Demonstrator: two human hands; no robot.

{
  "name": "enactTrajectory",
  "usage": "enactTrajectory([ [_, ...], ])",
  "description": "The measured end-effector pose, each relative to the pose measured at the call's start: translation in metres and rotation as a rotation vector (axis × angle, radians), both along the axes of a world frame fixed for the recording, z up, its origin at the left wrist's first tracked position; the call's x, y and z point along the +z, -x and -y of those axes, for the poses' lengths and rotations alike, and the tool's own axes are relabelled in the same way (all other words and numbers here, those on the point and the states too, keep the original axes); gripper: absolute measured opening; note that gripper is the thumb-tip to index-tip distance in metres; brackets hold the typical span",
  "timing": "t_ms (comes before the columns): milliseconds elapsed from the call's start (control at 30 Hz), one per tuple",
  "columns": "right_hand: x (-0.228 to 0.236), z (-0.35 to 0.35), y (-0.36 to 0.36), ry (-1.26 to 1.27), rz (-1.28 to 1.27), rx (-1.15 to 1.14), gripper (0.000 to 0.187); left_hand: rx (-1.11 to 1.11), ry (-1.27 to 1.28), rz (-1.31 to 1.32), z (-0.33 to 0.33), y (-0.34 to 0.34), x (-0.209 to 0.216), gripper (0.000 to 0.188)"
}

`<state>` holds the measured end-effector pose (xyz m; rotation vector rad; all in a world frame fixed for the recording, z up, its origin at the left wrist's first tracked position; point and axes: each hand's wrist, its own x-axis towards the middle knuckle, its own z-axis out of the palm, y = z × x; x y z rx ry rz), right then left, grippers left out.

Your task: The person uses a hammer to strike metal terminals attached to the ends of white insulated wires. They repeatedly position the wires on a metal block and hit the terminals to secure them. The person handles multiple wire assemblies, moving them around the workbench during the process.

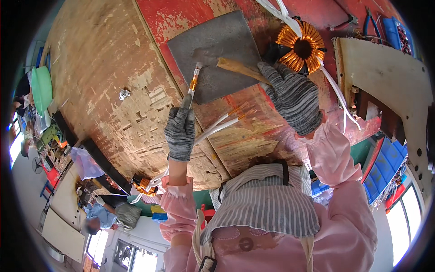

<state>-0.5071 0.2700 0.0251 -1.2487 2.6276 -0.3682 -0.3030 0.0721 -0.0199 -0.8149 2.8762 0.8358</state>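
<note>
My gloved left hand [182, 131] is closed on a white-sleeved wire lead [194, 81] with a band of orange tape and a silvery tip. That tip rests on or just over a dark grey square mat [226, 38]. My gloved right hand [294, 97] grips a flat wooden stick [238, 68], its free end above the mat and pointing at the lead. Right of my left hand, other white-sleeved leads [223, 127] with copper-coloured ends lie on the table. Beyond my right hand sits a copper-wound ring coil [302, 44] with white leads.
The worn wooden table [108, 59] has a small silvery metal piece [124, 94] on it. Another copper coil [145, 185] is at its near left edge. Pliers [372, 26] and a blue bin [401, 36] stand at the far right. Another person [100, 216] is at the lower left.
</note>
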Motion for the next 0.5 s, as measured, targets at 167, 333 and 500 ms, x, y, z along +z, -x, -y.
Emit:
enactTrajectory([
  [167,-0.004,-0.002,0.004,0.000,-0.104,0.075,0.042,-0.036,-0.007,-0.133,-0.003,0.006,0.006,0.030],
  [333,0.000,0.001,0.006,0.159,-0.046,-0.002,0.042,0.004,-0.085,-0.142,-0.002,0.002,0.005,0.031],
  [500,0.002,0.007,0.004,0.033,0.008,0.037,0.039,0.057,-0.216,-0.161,-0.003,0.006,0.011,0.032],
])
